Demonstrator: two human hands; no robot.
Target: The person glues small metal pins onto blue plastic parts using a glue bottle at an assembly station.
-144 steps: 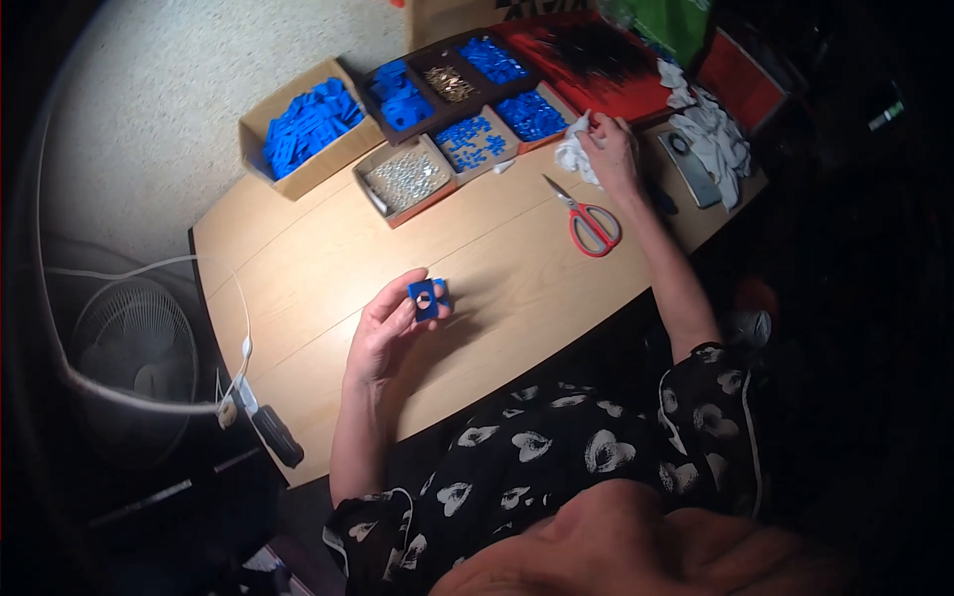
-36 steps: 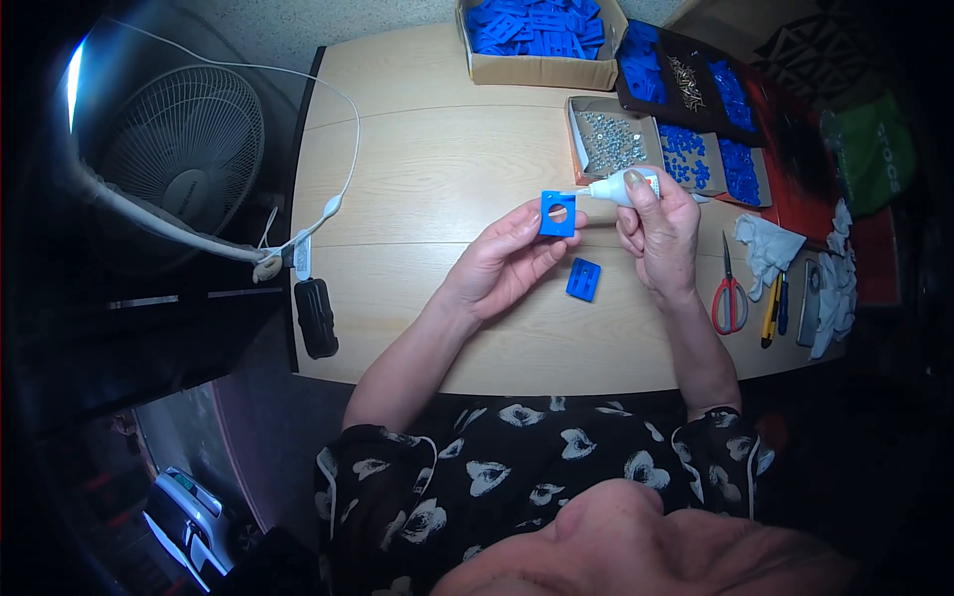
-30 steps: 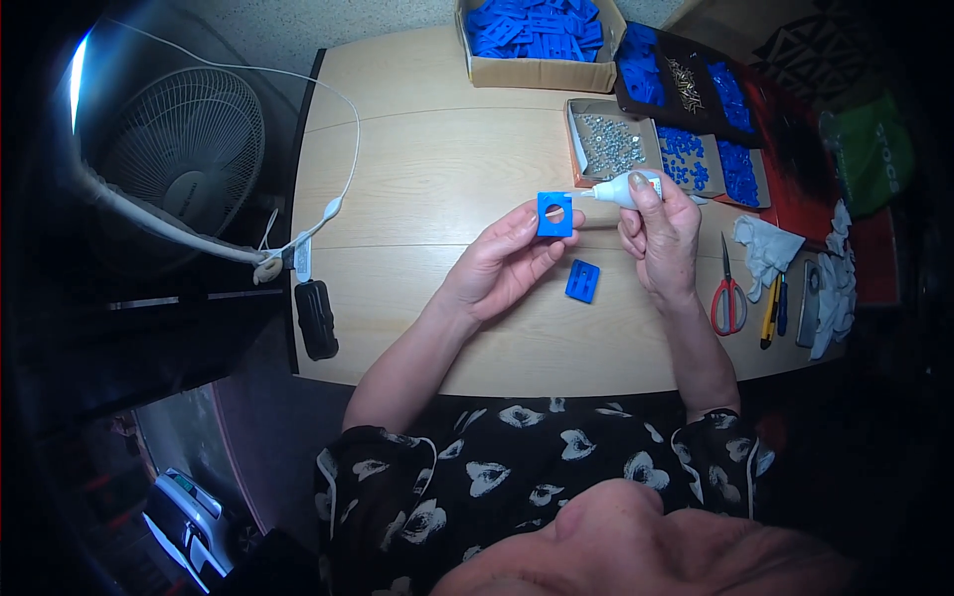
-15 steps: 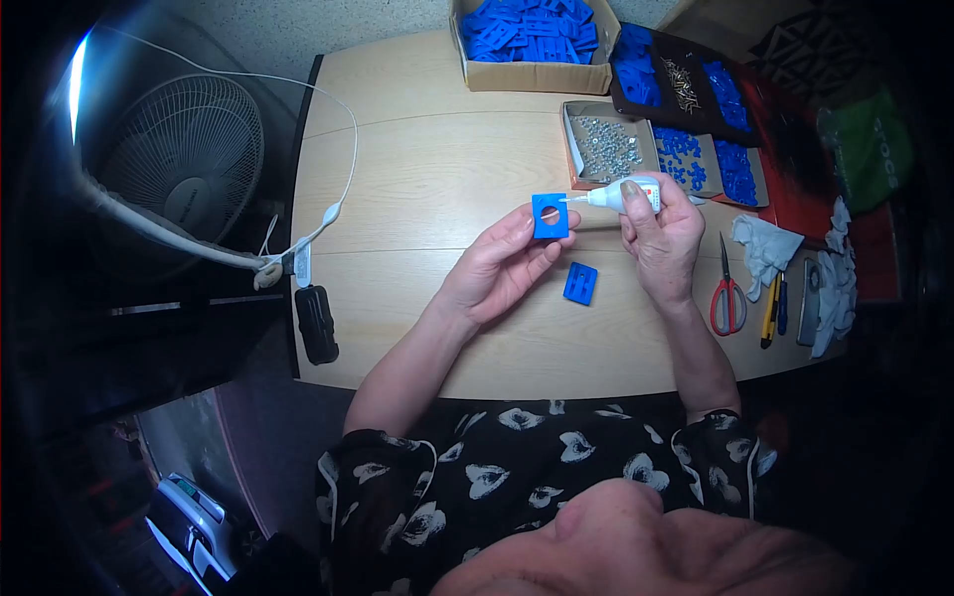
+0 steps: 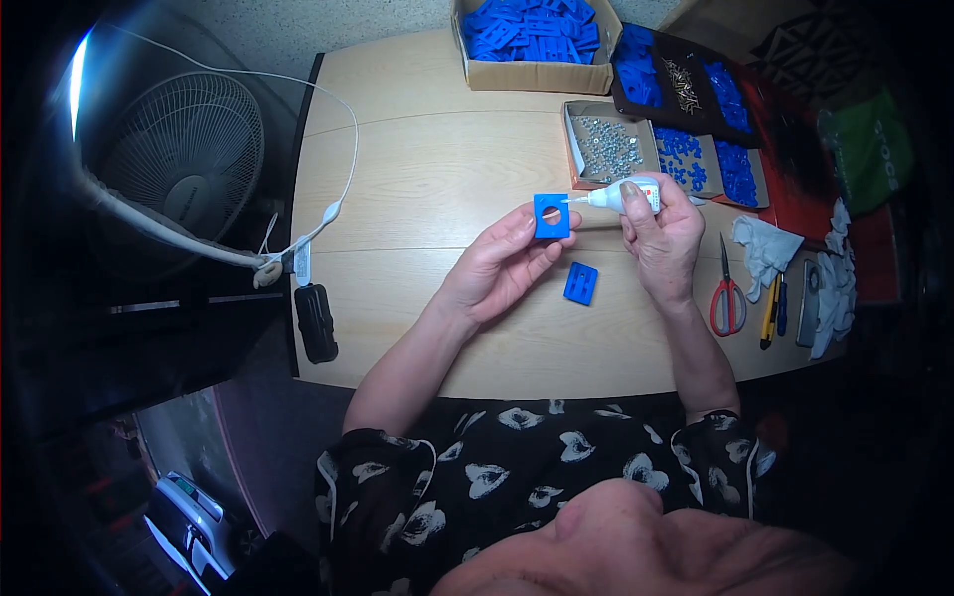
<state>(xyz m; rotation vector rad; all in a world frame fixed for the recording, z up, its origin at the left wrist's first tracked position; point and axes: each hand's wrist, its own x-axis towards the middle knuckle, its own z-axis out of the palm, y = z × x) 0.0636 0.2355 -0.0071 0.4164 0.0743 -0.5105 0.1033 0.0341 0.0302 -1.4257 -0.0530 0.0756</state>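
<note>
Between the fingers and thumb of my left hand is a blue square plastic piece with a round hole. My right hand is closed round a small white squeeze bottle, tipped sideways. Its thin nozzle points left and meets the top right corner of the blue square piece, or hovers just over it; I cannot tell which. A second blue piece, with slots in it, lies on the table just below and right of my left hand. Any drop at the nozzle is too small to see.
Farther back stand a carton of blue parts, a box of small metal nuts and a dark tray of blue parts and screws. To the right lie red-handled scissors, a yellow cutter and white cloths. A black case lies left.
Hardly anything differs: the blue square piece has shifted very slightly to the right in my left hand. The bottle and my right hand look still.
</note>
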